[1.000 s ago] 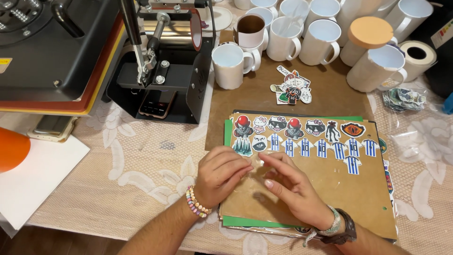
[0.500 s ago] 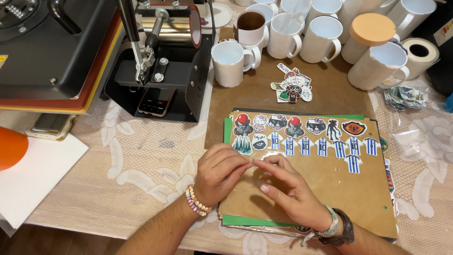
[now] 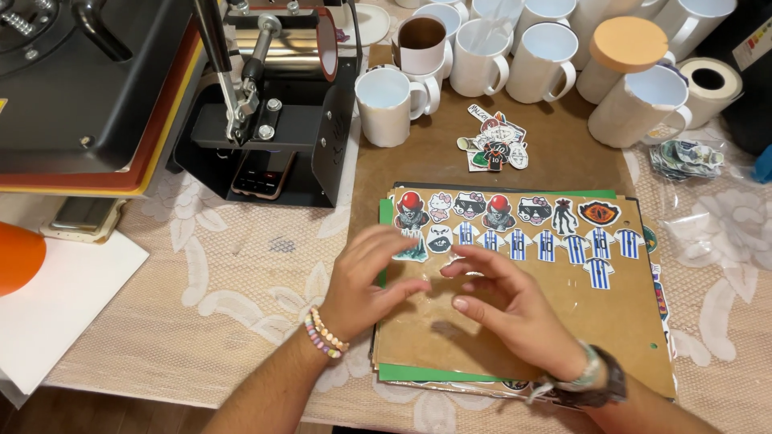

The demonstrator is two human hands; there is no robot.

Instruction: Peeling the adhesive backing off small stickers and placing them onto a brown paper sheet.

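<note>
Mugs (image 3: 384, 104) and press (image 3: 265, 120) beyond board (image 3: 619, 321)

The left hand (image 3: 366, 277) is motion-blurred, so what its fingertips pinch cannot be told, and both hands hide part of the brown board (image 3: 611, 313). The heat press (image 3: 72, 88) and orange object (image 3: 14, 257) are cut off at the left edge.

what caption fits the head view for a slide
Both hands, left hand and right hand, over a brown board lined with stickers, white mugs behind.
</note>
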